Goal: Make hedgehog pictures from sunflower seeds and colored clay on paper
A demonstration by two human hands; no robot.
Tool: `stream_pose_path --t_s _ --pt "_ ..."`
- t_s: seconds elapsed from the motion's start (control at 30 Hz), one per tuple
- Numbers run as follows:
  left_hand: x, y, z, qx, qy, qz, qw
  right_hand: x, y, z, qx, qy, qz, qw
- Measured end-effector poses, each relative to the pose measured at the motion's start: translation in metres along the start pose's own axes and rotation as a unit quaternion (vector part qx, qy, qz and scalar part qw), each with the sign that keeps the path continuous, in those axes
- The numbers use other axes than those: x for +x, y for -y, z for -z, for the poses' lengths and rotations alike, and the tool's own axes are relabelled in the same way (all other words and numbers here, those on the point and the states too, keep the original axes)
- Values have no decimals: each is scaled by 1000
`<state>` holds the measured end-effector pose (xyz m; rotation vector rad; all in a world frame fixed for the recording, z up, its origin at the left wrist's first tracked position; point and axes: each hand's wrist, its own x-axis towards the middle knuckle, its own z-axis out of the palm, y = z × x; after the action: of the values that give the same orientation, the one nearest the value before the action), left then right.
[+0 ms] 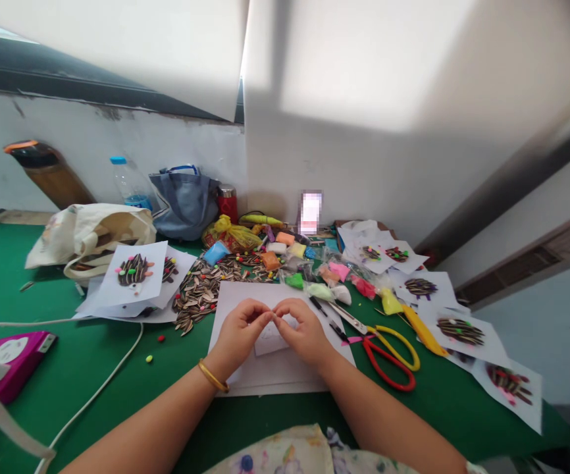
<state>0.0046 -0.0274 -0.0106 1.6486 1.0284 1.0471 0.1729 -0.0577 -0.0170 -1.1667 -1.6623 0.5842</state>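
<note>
1. Two hands at work, left and right, meeting at the tips over the paper; on each, thumb and index finger are together. Whether anything is pinched there, I cannot tell. A gold bangle circles the left wrist.
2. Right beneath them, a small card with faint lines, partly hidden, lying on larger white sheets on the green table.
3. Just right of the hands, black pens and open scissors, one handle loop red, the other yellow; beyond, a yellow cutter. Over left, a magenta box.
4. Next out, striped seeds in a heap, seed pictures on both sides, and bagged clay in many colours.
5. Farther back now, a cream bag, a yellow bag, a blue bag and a red flask.
6. And at the wall, a clear bottle, a tilted brown flask and an upright, pixelated bright screen.
</note>
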Motion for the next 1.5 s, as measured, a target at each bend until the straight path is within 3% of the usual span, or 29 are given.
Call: stream_pose_path --t_s 0.9,1.5 --pt "0 3 -2 11 -9 14 1000 0 2 1 -24 4 14 1000" --pt "-1 6 -2 16 18 -5 1000 0 0 1 1 4 3 1000"
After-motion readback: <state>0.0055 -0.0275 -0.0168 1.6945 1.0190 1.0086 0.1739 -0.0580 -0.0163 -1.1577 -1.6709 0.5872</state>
